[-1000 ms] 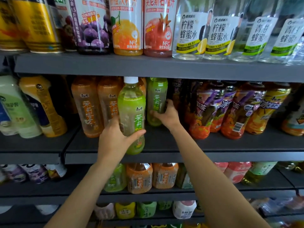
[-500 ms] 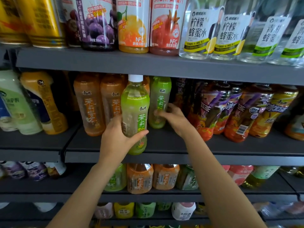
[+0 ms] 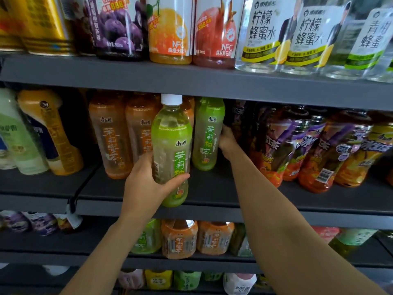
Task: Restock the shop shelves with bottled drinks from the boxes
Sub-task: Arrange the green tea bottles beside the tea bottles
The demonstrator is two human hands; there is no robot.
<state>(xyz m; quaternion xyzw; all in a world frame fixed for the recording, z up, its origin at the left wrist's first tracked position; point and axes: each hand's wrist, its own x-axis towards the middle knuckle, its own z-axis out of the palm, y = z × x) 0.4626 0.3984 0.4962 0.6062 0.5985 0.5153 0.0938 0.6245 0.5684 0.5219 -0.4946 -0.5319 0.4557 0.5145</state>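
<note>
Shelving step: left hand (image 3: 144, 184) grips green bottle (image 3: 172, 150) at shelf (image 3: 212, 207) front; right hand (image 3: 227, 141) touches shelved green bottle (image 3: 207, 135), grip unclear. Next: seat it upright.

Right hand (image 3: 226, 141) fingers hidden behind green bottle (image 3: 209, 133), top-shelf bottles (image 3: 168, 28) cropped
</note>
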